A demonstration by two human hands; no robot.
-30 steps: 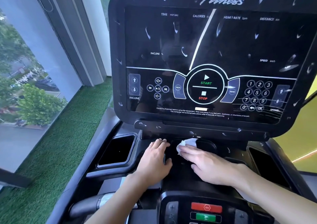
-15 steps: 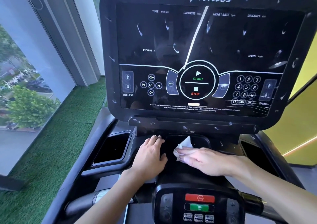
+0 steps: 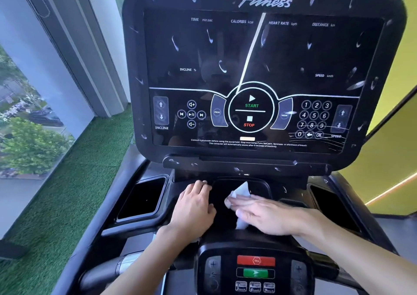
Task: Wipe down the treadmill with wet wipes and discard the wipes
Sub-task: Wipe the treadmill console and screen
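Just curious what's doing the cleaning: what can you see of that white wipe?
The wipe is a thin, white, crumpled sheet lying in the black recessed tray below the treadmill's screen. The right hand presses it with straight fingers, covering its middle; one corner sticks up past the fingers, another edge shows under the palm.

The shallow black plastic tray was the middle. Behind it rose the wide black glossy console panel; before it lay the small black control pad. A square black left cup holder sat to its left, a matching right cup holder to its right. In it lay the crumpled white wet wipe, under the flat right hand; the left hand rested on its left rim.
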